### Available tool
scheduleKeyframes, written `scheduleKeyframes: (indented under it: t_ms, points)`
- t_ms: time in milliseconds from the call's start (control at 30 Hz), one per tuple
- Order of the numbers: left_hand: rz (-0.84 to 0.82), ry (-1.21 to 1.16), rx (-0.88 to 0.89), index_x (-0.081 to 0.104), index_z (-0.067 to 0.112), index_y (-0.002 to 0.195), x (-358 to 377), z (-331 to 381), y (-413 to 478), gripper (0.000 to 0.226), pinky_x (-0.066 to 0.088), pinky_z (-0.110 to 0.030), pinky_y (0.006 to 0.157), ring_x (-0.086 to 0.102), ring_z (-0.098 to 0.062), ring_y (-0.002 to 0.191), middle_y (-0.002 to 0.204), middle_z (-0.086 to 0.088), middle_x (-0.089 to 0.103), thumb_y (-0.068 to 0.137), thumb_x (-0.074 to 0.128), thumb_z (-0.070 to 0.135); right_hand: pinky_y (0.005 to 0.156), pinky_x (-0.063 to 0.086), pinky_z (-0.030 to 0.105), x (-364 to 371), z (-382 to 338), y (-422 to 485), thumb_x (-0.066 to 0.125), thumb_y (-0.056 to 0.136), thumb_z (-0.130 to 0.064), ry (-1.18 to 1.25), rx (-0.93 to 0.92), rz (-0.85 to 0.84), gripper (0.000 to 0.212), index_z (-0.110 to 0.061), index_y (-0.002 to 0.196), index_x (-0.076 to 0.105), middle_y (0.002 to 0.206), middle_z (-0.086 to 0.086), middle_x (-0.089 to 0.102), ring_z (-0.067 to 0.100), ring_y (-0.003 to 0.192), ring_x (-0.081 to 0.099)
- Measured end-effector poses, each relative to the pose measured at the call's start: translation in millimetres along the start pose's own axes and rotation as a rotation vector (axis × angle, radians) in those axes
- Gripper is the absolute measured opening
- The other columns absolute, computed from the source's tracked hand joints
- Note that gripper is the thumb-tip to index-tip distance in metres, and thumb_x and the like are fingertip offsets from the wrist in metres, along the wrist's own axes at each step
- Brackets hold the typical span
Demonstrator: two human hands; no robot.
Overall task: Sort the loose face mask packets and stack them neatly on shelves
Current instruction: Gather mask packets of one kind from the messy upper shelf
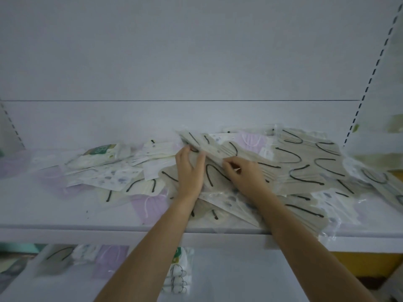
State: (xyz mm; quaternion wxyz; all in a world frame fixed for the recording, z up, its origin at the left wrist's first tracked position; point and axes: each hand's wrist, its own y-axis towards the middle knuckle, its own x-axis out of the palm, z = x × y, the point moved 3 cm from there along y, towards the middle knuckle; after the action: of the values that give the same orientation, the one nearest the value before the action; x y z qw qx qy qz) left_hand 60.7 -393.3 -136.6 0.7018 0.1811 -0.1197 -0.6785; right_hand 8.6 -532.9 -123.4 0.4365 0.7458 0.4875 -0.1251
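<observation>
**Both hands on a grey bundle in the heap of loose masks**

A white shelf (65, 216) runs the full width of the view. It has a plain pale back panel (174, 62) behind it and a slotted upright (370, 73) at its right end. The light is dim and bluish.

The mask packets lie loose on this shelf, with the grey heap (305, 162) as the largest mass. These are clear sleeves holding flat grey masks with black ear loops, overlapping at all angles, and some jut past the shelf's front edge.

At the left end of the grey heap a grey bundle (209, 144) is tilted up off the pile. The left hand (189, 171) grips it, fingers on its far side and thumb on the near face. The right hand (242, 173), just right of the left, has its fingers curled and pinches the bundle's near edge.

Left of the grey heap lie white patterned packets (113, 175), and farther left a green-labelled pack (100, 151). Lilac packets (148, 205) with white loops show in front of it and beneath.

Below the grey heap, a lower shelf (239, 280) carries more packets (109, 260), which are blurred.
</observation>
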Motion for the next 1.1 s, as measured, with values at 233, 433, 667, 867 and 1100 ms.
scheduleKeyframes:
  t_ms: [233, 433, 667, 867, 1100]
  points:
    - [0.092, 0.000, -0.015, 0.008, 0.012, 0.151, -6, -3, 0, 0.074, 0.010, -0.006, 0.104, 0.013, -0.011, 0.143, 0.157, -0.002, 0.013, 0.089, 0.042, -0.010, 0.089, 0.033, 0.010, -10, 4, -3, 0.053, 0.090, -0.021, -0.120, 0.044, 0.215, 0.029, -0.012, 0.117, 0.061, 0.115, 0.003, 0.061, 0.017, 0.108, 0.052]
    - [0.160, 0.035, -0.026, 0.027, 0.011, 0.145, -9, -8, 3, 0.062, 0.015, -0.004, 0.097, 0.025, -0.016, 0.137, 0.147, -0.007, 0.025, 0.089, 0.039, -0.011, 0.088, 0.035, 0.036, -8, 23, -1, 0.047, 0.089, -0.029, -0.496, 0.273, 0.015, 0.032, -0.014, 0.115, 0.057, 0.115, 0.008, 0.060, 0.029, 0.109, 0.046]
    - [-0.011, 0.004, 0.043, 0.044, 0.013, 0.135, -5, 0, -4, 0.045, 0.022, -0.003, 0.099, 0.034, -0.001, 0.122, 0.135, 0.004, 0.039, 0.092, 0.046, 0.002, 0.061, 0.038, 0.005, -28, 27, 3, 0.054, 0.092, -0.031, 0.225, 0.340, 0.378, 0.020, -0.014, 0.089, 0.065, 0.080, -0.011, 0.063, -0.003, 0.071, 0.054]
    - [-0.238, -0.127, 0.052, 0.057, 0.021, 0.124, 2, 7, -9, 0.035, 0.046, -0.016, 0.095, 0.056, 0.001, 0.112, 0.119, 0.011, 0.063, 0.090, 0.060, 0.030, 0.088, 0.051, 0.023, 1, 7, 2, 0.055, 0.092, -0.014, 0.768, 0.278, -0.180, 0.015, -0.024, 0.100, 0.064, 0.105, -0.002, 0.067, 0.008, 0.101, 0.064]
    - [-0.029, 0.049, -0.029, 0.043, 0.017, 0.079, -4, -2, -4, 0.020, 0.035, -0.007, 0.051, 0.041, 0.000, 0.055, 0.069, 0.002, 0.042, 0.087, 0.060, 0.010, 0.100, 0.027, 0.022, -2, 18, 2, 0.057, 0.084, -0.014, 0.009, 0.050, -0.108, 0.038, -0.026, 0.120, 0.058, 0.142, -0.002, 0.037, 0.012, 0.125, 0.038]
